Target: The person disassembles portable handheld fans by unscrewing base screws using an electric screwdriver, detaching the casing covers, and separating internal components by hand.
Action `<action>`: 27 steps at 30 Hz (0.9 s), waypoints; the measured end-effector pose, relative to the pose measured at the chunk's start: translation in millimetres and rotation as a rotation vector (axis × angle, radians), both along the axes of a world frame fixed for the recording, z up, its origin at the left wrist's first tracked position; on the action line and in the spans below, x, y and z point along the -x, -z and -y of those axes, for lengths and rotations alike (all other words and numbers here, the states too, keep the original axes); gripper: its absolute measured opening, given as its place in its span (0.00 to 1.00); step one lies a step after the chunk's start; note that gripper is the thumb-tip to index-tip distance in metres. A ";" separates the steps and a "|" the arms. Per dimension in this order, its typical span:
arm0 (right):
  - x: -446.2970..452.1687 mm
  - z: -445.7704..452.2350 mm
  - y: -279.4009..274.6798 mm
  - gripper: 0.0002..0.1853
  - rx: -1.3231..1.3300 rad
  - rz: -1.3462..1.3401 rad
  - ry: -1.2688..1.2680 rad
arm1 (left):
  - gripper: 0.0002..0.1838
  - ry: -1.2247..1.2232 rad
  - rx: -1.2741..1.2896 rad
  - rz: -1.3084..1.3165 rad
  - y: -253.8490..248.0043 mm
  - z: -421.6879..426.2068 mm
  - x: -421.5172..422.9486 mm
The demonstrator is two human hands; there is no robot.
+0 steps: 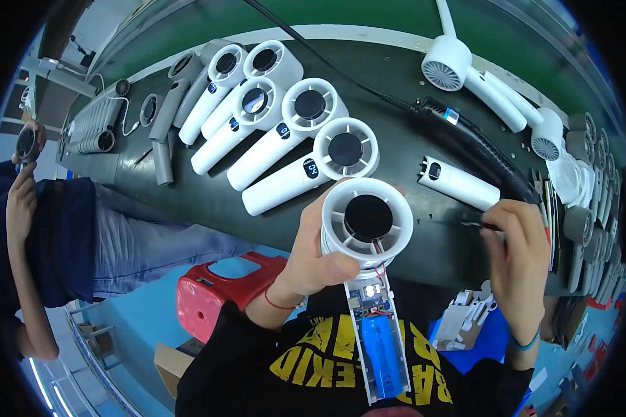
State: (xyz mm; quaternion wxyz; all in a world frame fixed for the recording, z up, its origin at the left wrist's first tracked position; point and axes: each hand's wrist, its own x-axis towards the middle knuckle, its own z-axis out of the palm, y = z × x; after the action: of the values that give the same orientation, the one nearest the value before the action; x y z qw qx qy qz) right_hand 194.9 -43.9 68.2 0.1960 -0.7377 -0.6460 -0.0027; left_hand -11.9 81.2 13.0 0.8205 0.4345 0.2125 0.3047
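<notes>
Held the opened white fan (370, 215) by its round head in the left grip (313, 258), curled firmly closed, blue battery (381, 356) exposed. Pinched a slim dark tool (478, 224) in the nearly closed right grip (523, 250), above the counter (431, 258), near a white handle (460, 184).

Before you, the dark green surface (405, 154) carries five white fans (278, 192) lying in a cluster, heads away from you and to the right. Grey fans (164, 161) lie to their left. On the right side, a white handle shell (462, 185) lies near a black corded tool (481, 142), with white fans (495, 101) beyond and more grey fans (576, 228) along your right edge.
</notes>
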 end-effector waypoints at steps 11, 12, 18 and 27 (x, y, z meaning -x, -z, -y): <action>10.0 7.5 -22.5 0.30 0.044 -0.901 -0.199 | 0.51 0.243 -0.029 0.027 0.3 -4.3 3.9; 11.7 0.0 -28.0 0.30 0.043 -0.902 -0.198 | 0.50 0.258 -0.016 0.008 2.5 -1.0 2.9; 0.8 -59.5 -19.2 0.43 0.287 -0.833 -0.569 | 0.42 0.380 0.148 0.128 -0.9 11.7 -5.6; -1.4 -60.3 -16.4 0.36 0.305 -0.999 -0.522 | 0.44 0.477 0.237 0.118 -10.0 7.2 -3.8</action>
State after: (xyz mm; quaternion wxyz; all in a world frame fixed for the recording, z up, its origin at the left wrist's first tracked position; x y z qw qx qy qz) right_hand 196.3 16.4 84.7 0.3628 -0.4859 -0.6286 0.4869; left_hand -8.1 74.0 23.0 0.9252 0.3548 0.0900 0.1006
